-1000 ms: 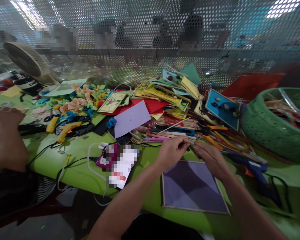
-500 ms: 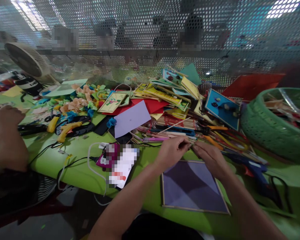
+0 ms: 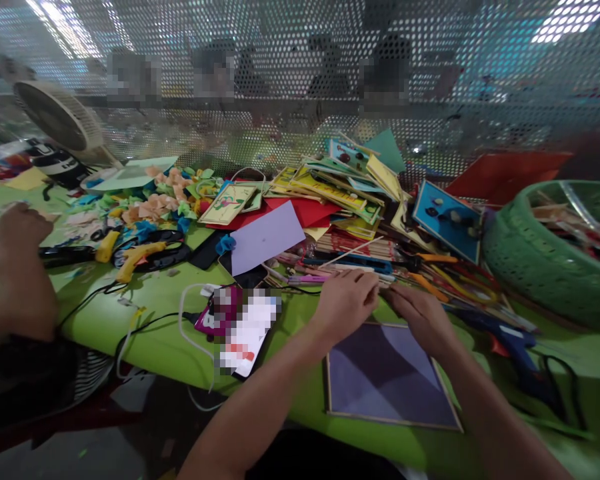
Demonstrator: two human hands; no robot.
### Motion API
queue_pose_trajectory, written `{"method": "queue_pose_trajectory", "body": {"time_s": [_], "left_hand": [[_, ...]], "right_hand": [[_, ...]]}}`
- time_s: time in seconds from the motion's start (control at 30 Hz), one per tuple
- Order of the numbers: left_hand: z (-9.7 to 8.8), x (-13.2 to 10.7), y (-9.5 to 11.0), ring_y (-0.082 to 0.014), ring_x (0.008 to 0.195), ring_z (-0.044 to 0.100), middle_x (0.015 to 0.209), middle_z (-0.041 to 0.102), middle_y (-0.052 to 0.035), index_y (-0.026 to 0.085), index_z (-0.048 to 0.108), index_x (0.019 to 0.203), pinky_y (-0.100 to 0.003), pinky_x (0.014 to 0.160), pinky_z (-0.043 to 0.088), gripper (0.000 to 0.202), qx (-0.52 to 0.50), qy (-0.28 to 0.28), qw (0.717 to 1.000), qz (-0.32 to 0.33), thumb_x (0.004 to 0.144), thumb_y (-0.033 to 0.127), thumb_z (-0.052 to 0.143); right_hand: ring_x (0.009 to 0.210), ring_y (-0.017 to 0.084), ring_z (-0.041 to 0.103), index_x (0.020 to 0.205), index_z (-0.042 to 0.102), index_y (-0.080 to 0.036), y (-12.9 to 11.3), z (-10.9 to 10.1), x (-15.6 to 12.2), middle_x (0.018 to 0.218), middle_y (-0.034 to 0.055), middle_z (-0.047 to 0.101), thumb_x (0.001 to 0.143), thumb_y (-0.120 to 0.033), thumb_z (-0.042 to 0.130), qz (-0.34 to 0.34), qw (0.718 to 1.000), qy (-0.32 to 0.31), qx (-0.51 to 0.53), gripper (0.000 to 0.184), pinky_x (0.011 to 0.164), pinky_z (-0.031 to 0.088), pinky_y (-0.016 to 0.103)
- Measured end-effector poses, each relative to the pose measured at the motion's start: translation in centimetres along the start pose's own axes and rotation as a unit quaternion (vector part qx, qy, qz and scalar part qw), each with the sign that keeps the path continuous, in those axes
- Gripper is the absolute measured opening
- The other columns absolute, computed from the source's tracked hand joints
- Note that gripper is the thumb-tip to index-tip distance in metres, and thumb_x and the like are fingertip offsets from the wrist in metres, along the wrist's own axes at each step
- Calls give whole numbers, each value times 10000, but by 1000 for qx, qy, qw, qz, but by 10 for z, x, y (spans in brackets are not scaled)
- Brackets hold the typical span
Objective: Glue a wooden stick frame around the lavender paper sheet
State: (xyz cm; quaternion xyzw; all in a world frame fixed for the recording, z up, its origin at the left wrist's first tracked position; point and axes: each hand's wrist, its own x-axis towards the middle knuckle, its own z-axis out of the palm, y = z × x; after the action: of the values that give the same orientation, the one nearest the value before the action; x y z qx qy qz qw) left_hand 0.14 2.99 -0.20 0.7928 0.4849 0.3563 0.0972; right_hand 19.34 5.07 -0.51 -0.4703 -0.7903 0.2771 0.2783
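My left hand and my right hand meet above the far edge of a purple square panel edged with thin wooden strips. The fingers of my left hand are curled in. Those of my right hand are pressed together, their tips close to the left ones. Whatever sits between the fingertips is too small and too hidden to make out. Just beyond my hands lie pens and thin sticks. A blue glue gun rests to the right of my right hand.
A phone and cables lie left of the panel. Behind are a lilac sheet, stacked decorated cards and a green basket. At the left, another person's hand is near yellow-handled glue guns and paper scraps.
My left hand has rolled over slightly, so its knuckles face up more and its fingers look more curled. My right hand stays close by. The panel lies where it was.
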Motion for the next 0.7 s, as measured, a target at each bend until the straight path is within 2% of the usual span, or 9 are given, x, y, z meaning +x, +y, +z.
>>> {"method": "queue_pose_trajectory", "body": {"time_s": [0.2, 0.37, 0.47, 0.53, 0.7], "left_hand": [[-1, 2, -2, -176, 879, 638, 926, 713, -34, 204, 632, 962, -286, 807, 444, 120, -111, 37, 991, -60, 993, 226, 518], [-9, 2, 3, -155, 783, 621, 811, 684, -10, 202, 615, 851, -264, 745, 444, 267, -223, 5, 970, -94, 1035, 319, 461], [-8, 2, 3, -165, 829, 637, 887, 711, -20, 201, 641, 938, -266, 751, 450, 225, -243, 16, 963, -116, 1017, 374, 520], [-6, 2, 1, -167, 853, 644, 935, 725, -23, 202, 656, 997, -266, 759, 451, 205, -254, 3, 961, -110, 1005, 379, 553], [1, 2, -2, -145, 736, 582, 807, 663, 3, 200, 641, 927, -252, 688, 420, 168, -260, -43, 960, -95, 1001, 309, 537]], "right_hand": [[561, 163, 421, 622, 423, -249, 1, -1, 2, 580, -17, 446, 972, -582, 466, 20, 995, -8, 96, 486, 543, 318, 326], [545, 154, 415, 626, 483, -240, -6, -4, 2, 578, -15, 476, 962, -608, 491, 34, 988, -14, 151, 499, 531, 324, 323], [555, 157, 432, 628, 494, -239, -8, -5, 1, 586, -10, 491, 969, -616, 483, 25, 990, -12, 135, 509, 541, 336, 322], [576, 163, 452, 643, 501, -239, -8, -4, 0, 605, -6, 509, 984, -603, 469, 11, 994, -8, 108, 500, 557, 345, 323], [606, 168, 475, 675, 502, -242, -8, 0, -2, 642, 1, 544, 1012, -550, 448, -25, 998, -4, 60, 460, 588, 361, 324]]}}
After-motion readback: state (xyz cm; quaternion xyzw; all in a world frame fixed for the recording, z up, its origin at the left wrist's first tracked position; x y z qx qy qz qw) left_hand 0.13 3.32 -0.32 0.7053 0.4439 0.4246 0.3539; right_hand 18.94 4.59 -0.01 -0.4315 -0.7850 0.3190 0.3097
